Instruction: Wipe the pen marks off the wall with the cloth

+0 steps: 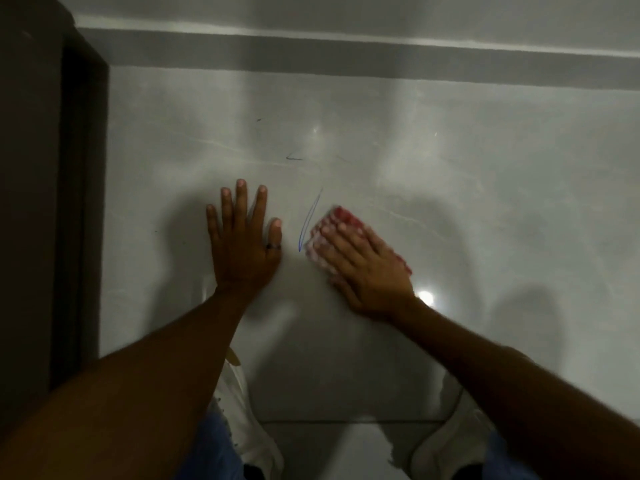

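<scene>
glossy grey wall (450, 161) fills most of what i see, pale and marbled with faint veins, a lighter band running across the top and a dark door frame (83, 202) standing along the left edge. a bright spot of light reflects off the tile just right of my right wrist.

my left hand (242, 244) lies flat against the wall, fingers spread and straight, palm down, gripping nothing; a dark ring sits at the base of the thumb. my right hand (363, 268) presses flat on the red and white checked cloth (343, 223), fingers stretched out over it and angled up to the left, holding it against the wall rather than curled around it. the cloth shows beyond my fingertips and along the right side of the hand, and its edges are blurred.

between the two hands runs a blue pen mark (309, 220), a long thin loop slanting up to the right, with the cloth's left edge just beside it; whether they touch i cannot tell. higher up is a short black pen mark (293, 158) shaped like a small angle, and above it a tiny dark fleck (258, 119).

down low, my blue jeans (214, 445) and white shoes (256, 434) show against the floor.
</scene>
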Motion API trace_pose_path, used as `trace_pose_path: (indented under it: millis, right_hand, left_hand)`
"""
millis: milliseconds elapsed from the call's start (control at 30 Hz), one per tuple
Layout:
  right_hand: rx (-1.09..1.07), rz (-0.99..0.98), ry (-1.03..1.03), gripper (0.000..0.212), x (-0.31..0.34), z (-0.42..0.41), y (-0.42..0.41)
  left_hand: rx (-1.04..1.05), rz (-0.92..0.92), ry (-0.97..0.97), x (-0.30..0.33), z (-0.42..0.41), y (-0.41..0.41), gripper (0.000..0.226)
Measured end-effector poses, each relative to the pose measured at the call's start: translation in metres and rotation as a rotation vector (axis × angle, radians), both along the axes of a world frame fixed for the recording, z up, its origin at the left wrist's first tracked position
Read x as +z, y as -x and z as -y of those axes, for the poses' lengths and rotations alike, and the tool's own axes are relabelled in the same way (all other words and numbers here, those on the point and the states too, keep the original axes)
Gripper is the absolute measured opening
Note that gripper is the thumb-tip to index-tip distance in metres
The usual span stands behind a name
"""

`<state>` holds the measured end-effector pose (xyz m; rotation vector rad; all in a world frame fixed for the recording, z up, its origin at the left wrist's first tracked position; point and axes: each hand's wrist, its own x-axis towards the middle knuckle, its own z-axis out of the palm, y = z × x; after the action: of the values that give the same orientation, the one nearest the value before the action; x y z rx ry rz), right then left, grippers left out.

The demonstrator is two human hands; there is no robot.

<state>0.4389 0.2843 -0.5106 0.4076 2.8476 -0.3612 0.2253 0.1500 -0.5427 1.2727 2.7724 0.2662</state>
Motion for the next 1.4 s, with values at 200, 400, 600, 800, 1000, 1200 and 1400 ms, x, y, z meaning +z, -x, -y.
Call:
trace_pose_path:
  millis: [200, 400, 600, 800, 1000, 1200, 1400]
  right_hand:
    - [-0.3, -0.053, -0.06, 0.065, 0.002, -0.112, 0.099]
    - [-0.473, -0.046, -0.021, 0.069, 0.003, -0.117, 0.165]
    - [-0.169, -0.035, 0.005, 0.068, 0.008, -0.074, 0.155]
    - [-0.067, -0.068, 0.013, 0.065, 0.0, 0.002, 0.087]
    - [0.189, -0.09, 0.088, 0.063, -0.012, 0.058, 0.004]
    - [0.537, -0.154, 0.128, 0.056, -0.018, -0.02, 0.027]
    - [-0.063, -0.11, -0.003, 0.062, 0.001, -0.08, 0.121]
  left_hand:
    - [-0.004, 0.007, 0.038, 0.002, -0.001, 0.002, 0.065]
    - [-0.013, -0.027, 0.06, -0.003, 0.001, 0.003, 0.066]
    - [-0.013, -0.052, 0.035, -0.005, 0.001, 0.001, 0.065]
    - [-0.013, -0.005, 0.036, 0.0, 0.002, 0.002, 0.062]
    - [-0.015, 0.034, 0.022, 0.001, 0.002, 0.002, 0.061]
    - [-0.008, 0.022, 0.032, 0.001, 0.0, 0.001, 0.061]
    - [0.001, 0.006, 0.028, 0.002, -0.001, 0.001, 0.061]
